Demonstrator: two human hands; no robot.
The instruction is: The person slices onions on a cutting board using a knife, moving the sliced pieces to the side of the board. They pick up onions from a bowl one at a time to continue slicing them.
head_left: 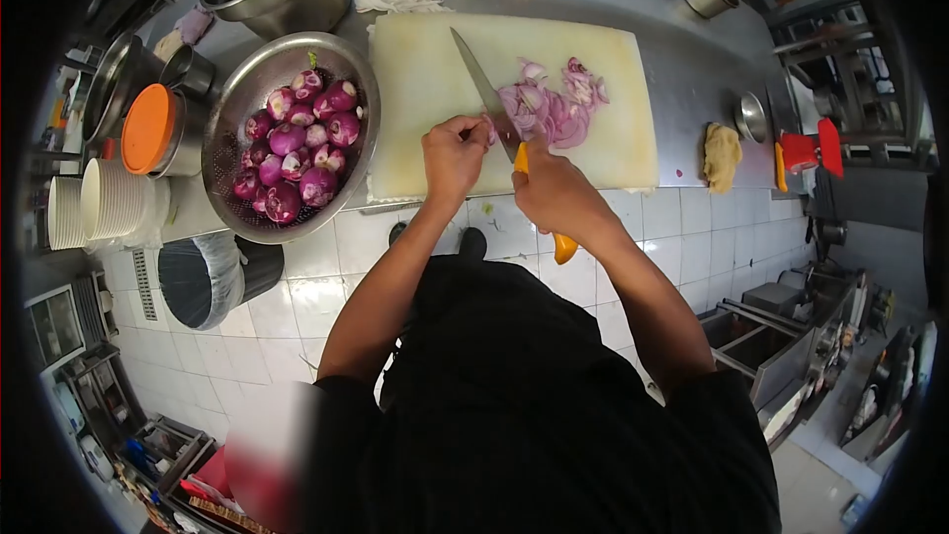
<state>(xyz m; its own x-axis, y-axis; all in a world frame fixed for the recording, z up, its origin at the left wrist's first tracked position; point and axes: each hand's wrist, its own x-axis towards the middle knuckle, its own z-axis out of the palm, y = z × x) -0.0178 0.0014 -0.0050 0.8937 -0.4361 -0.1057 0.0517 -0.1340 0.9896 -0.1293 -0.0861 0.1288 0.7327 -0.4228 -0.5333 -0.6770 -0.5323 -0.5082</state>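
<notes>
A knife (pixel 481 78) with an orange handle is gripped in my right hand (pixel 551 188), its blade angled up and left over the white cutting board (pixel 415 69). My left hand (pixel 456 150) is closed near the board's front edge, left of the blade, pinching a small piece of onion (pixel 489 129). Sliced red onion (pixel 559 111) lies in a loose pile to the right of the blade. Peeled whole red onions (pixel 288 139) fill part of a perforated steel colander (pixel 367 89) left of the board.
Behind the colander is a large steel pot (pixel 287 0). Stacked white bowls (pixel 107 200) and an orange lid (pixel 149 129) are at the left. A yellowish cloth (pixel 721 156), small steel bowl (pixel 750 117) and red item (pixel 813 149) lie right. A bin (pixel 203 280) stands below.
</notes>
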